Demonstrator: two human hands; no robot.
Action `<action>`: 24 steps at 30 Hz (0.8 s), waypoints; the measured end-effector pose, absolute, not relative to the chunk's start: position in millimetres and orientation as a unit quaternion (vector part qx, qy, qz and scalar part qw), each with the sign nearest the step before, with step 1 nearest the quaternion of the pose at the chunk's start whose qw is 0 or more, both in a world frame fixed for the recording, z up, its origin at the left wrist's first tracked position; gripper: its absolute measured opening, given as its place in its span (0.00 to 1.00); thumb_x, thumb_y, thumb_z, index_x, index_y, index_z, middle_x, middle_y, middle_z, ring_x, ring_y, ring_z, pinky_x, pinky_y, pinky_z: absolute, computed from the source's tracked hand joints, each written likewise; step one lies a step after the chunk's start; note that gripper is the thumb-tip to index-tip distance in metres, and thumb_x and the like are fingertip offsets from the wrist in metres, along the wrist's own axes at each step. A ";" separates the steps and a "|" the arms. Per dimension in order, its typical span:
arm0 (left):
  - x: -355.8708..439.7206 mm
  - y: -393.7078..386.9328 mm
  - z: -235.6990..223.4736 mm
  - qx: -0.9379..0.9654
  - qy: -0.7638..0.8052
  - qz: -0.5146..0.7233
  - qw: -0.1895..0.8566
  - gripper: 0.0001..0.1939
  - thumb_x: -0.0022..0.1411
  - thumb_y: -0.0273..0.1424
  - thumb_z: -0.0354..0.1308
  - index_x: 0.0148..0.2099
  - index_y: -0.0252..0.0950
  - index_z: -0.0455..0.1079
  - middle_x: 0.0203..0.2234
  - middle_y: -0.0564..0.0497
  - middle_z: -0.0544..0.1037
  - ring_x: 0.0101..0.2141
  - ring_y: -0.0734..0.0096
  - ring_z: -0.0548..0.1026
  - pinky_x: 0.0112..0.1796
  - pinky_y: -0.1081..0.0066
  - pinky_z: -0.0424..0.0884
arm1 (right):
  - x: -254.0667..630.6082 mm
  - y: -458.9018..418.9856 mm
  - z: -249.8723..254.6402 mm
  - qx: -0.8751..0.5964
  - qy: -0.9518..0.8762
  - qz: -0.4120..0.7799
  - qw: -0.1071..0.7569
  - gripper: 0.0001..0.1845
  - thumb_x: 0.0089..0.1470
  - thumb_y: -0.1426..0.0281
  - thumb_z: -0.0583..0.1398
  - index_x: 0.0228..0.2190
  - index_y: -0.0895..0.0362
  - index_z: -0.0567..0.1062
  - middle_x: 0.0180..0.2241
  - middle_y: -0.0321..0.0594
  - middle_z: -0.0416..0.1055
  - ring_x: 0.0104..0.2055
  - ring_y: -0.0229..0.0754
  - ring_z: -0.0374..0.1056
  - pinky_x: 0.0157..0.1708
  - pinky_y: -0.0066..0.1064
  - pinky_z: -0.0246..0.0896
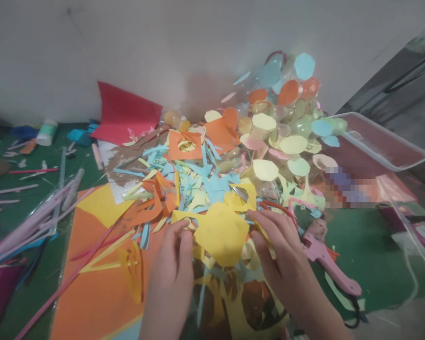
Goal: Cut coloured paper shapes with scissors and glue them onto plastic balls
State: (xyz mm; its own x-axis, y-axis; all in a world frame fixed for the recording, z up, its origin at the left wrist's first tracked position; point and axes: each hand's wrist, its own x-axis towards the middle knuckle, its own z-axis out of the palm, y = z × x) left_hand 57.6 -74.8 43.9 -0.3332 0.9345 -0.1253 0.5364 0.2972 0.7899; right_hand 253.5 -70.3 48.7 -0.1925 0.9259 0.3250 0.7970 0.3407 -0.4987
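A yellow many-sided paper piece (221,233) lies between my two hands, on top of a heap of paper offcuts. My left hand (172,274) is beside its left edge, thumb and fingers curled toward each other; whether anything is pinched there is hidden. On the other side, my right hand (283,255) has thumb and fingers closed about a yellow paper scrap (262,231), partly hidden by the fingers. Just behind the many-sided piece, a metal scissor blade (241,192) shows among yellow offcuts (248,200).
Clear plastic cups topped with coloured paper discs (264,122) are stacked against the wall. A pink glue gun (335,269) lies at right, near a clear plastic box (386,141). Orange sheets (102,293), red paper (127,113) and pink straws (31,226) occupy the left.
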 end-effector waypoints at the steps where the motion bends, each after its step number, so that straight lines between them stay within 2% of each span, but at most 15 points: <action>1: 56.6 -75.8 43.4 0.510 0.740 0.337 0.281 0.19 0.66 0.47 0.45 0.47 0.42 0.68 0.39 0.50 0.75 0.40 0.63 0.74 0.37 0.66 0.68 | 253.4 -71.4 47.5 -0.555 -0.773 0.100 0.290 0.18 0.65 0.72 0.49 0.55 0.56 0.63 0.49 0.47 0.65 0.53 0.49 0.58 0.51 0.42 0.56; 5: 54.7 -82.5 43.1 0.635 0.679 0.344 0.131 0.15 0.68 0.38 0.46 0.53 0.44 0.68 0.41 0.48 0.71 0.43 0.63 0.69 0.41 0.65 0.65 | 254.3 -75.4 43.4 -0.531 -0.801 0.046 0.274 0.23 0.64 0.74 0.51 0.59 0.56 0.60 0.46 0.47 0.62 0.48 0.50 0.58 0.48 0.44 0.56; 10: 58.6 -88.4 37.6 0.750 0.588 0.302 -0.038 0.19 0.68 0.31 0.49 0.59 0.41 0.67 0.40 0.45 0.65 0.38 0.63 0.64 0.42 0.64 0.62 | 252.6 -77.7 38.2 -0.519 -0.817 0.010 0.252 0.23 0.63 0.74 0.52 0.59 0.58 0.61 0.44 0.48 0.61 0.44 0.49 0.57 0.43 0.43 0.58; 16: 61.1 -89.5 26.4 0.779 0.579 0.223 -0.094 0.19 0.68 0.32 0.47 0.57 0.37 0.70 0.38 0.44 0.66 0.36 0.62 0.64 0.40 0.64 0.62 | 251.2 -78.6 33.8 -0.525 -0.822 0.012 0.221 0.23 0.63 0.70 0.53 0.59 0.57 0.62 0.43 0.47 0.62 0.41 0.49 0.57 0.41 0.43 0.60; 24: 61.8 -93.9 23.1 0.780 0.578 0.214 -0.108 0.20 0.69 0.32 0.47 0.60 0.38 0.67 0.38 0.44 0.68 0.37 0.63 0.65 0.41 0.64 0.64 | 250.1 -79.4 32.1 -0.533 -0.821 0.022 0.204 0.24 0.64 0.67 0.52 0.60 0.54 0.61 0.43 0.47 0.64 0.40 0.48 0.58 0.40 0.43 0.62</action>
